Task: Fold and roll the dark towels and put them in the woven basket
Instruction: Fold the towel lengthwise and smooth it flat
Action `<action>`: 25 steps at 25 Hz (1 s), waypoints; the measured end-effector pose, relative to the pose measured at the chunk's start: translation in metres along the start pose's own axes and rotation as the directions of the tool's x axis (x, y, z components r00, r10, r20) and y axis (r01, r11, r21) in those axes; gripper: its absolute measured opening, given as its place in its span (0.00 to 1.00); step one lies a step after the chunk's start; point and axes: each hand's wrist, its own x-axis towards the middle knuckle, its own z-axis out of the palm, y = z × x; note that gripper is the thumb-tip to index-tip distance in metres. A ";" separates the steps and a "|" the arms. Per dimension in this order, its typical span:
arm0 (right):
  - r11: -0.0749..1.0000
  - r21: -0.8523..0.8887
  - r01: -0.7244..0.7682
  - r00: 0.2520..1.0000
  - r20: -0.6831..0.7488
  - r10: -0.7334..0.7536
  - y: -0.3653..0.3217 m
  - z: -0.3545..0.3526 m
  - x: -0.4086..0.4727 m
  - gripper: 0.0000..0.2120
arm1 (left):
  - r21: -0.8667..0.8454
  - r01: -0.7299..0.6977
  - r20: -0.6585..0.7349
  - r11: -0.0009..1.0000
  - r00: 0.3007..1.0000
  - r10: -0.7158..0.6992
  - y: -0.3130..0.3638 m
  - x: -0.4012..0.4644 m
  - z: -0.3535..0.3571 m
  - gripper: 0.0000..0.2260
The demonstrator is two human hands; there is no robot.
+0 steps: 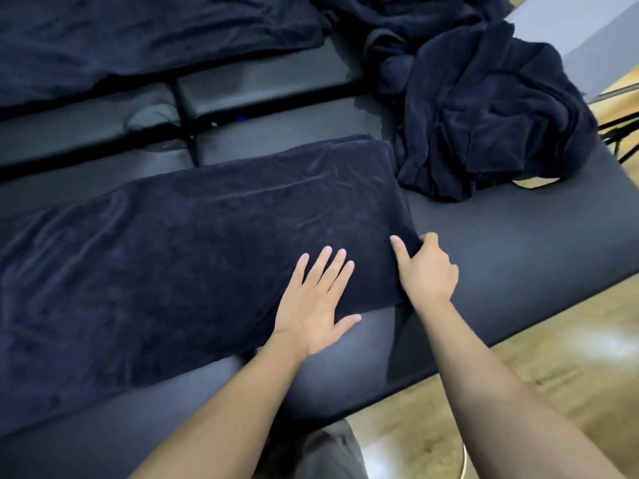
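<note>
A dark navy towel (pixel 193 243), folded into a long strip, lies flat across the padded table from the left edge to the middle. My left hand (pixel 316 302) rests flat on its near right part, fingers straight and spread. My right hand (pixel 427 267) is at the towel's right end, thumb on top and fingers curled under the edge, pinching it. No woven basket is in view.
A crumpled heap of dark towels (pixel 484 108) sits at the back right of the black padded table (pixel 518 257). Another dark towel (pixel 138 39) lies spread on a second padded surface at the back left. Wooden floor (pixel 553 375) shows to the right.
</note>
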 end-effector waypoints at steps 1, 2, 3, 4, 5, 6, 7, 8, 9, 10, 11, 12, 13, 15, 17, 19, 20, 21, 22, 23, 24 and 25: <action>1.000 0.010 -0.016 1.000 0.013 0.015 0.004 -0.001 -0.004 0.29 | 0.002 0.002 -0.003 1.000 1.000 -0.002 0.002 -0.002 0.000 0.35; 1.000 0.012 -0.025 0.999 0.032 0.025 0.008 -0.002 -0.008 0.29 | 0.005 0.001 -0.003 1.000 1.000 -0.001 0.002 -0.004 0.000 0.33; 0.999 0.014 -0.038 0.998 0.046 0.037 0.012 -0.004 -0.012 0.29 | 0.010 -0.009 -0.003 1.000 1.000 0.009 0.002 -0.007 -0.001 0.31; 0.998 0.018 -0.055 0.997 0.054 0.054 0.017 -0.007 -0.015 0.29 | 0.018 -0.025 -0.001 1.000 1.000 0.025 0.002 -0.010 -0.001 0.30; 0.997 0.023 -0.075 0.996 0.055 0.073 0.022 -0.010 -0.017 0.29 | 0.027 -0.043 0.003 0.999 0.999 0.043 0.002 -0.013 -0.002 0.30; 0.996 0.028 -0.090 0.995 0.056 0.088 0.027 -0.012 -0.020 0.28 | 0.033 -0.065 0.007 0.997 0.998 0.065 0.003 -0.018 -0.002 0.29; 0.995 0.029 -0.096 0.994 0.056 0.095 0.032 -0.014 -0.025 0.28 | 0.037 -0.089 0.012 0.995 0.996 0.089 0.004 -0.025 -0.002 0.29; 0.995 0.024 -0.098 0.994 0.052 0.096 0.037 -0.014 -0.033 0.28 | 0.038 -0.113 0.016 0.993 0.994 0.113 0.006 -0.032 -0.002 0.29; 0.995 0.015 -0.096 0.994 0.045 0.095 0.041 -0.014 -0.041 0.27 | 0.036 -0.136 0.020 0.990 0.991 0.135 0.006 -0.041 -0.001 0.28; 0.996 0.007 -0.094 0.995 0.035 0.094 0.044 -0.015 -0.050 0.26 | 0.031 -0.157 0.022 0.987 0.988 0.156 0.005 -0.049 0.000 0.28; 0.996 0.000 -0.088 0.996 0.017 0.088 0.048 -0.016 -0.058 0.25 | 0.021 -0.178 0.025 0.984 0.984 0.178 0.004 -0.058 0.001 0.28; 0.997 -0.006 -0.071 0.997 -0.013 0.071 0.050 -0.019 -0.065 0.24 | 0.003 -0.196 0.027 0.981 0.980 0.196 0.002 -0.064 0.001 0.29; 0.999 -0.012 -0.037 0.998 -0.044 0.037 0.051 -0.022 -0.068 0.23 | -0.023 -0.201 0.026 0.979 0.979 0.202 0.002 -0.068 0.000 0.30; 0.995 -0.032 0.093 0.994 -0.056 -0.095 0.045 -0.025 -0.068 0.27 | -0.091 -0.147 0.007 0.985 0.989 0.148 0.009 -0.064 -0.006 0.33; 0.957 -0.058 0.282 0.959 0.028 -0.281 0.035 -0.026 -0.060 0.30 | -0.168 -0.065 -0.050 0.984 0.997 0.057 0.028 -0.048 -0.014 0.33; 0.892 -0.048 0.449 0.885 0.159 -0.437 0.025 -0.026 -0.045 0.30 | -0.194 0.009 -0.076 0.981 0.997 -0.024 0.054 -0.028 -0.019 0.32; 0.861 -0.034 0.507 0.844 0.219 -0.489 0.023 -0.026 -0.034 0.30 | -0.190 0.053 -0.067 0.980 0.996 -0.067 0.067 -0.017 -0.018 0.31; 0.836 -0.032 0.548 0.811 0.267 -0.521 0.023 -0.025 -0.020 0.29 | -0.179 0.103 -0.051 0.978 0.992 -0.113 0.079 -0.006 -0.016 0.31; 0.819 -0.042 0.573 0.787 0.307 -0.535 0.023 -0.025 -0.006 0.28 | -0.163 0.156 -0.029 0.974 0.986 -0.163 0.090 0.003 -0.013 0.31; 0.808 -0.056 0.586 0.774 0.334 -0.538 0.025 -0.025 0.008 0.27 | -0.146 0.208 -0.010 0.967 0.977 -0.212 0.099 0.009 -0.009 0.31; 0.805 -0.077 0.588 0.773 0.344 -0.532 0.025 -0.025 0.022 0.26 | -0.135 0.250 -0.001 0.959 0.968 -0.252 0.108 0.015 -0.006 0.31; 0.806 -0.106 0.582 0.784 0.336 -0.522 0.026 -0.024 0.035 0.26 | -0.133 0.281 -0.003 0.951 0.959 -0.283 0.118 0.019 -0.003 0.32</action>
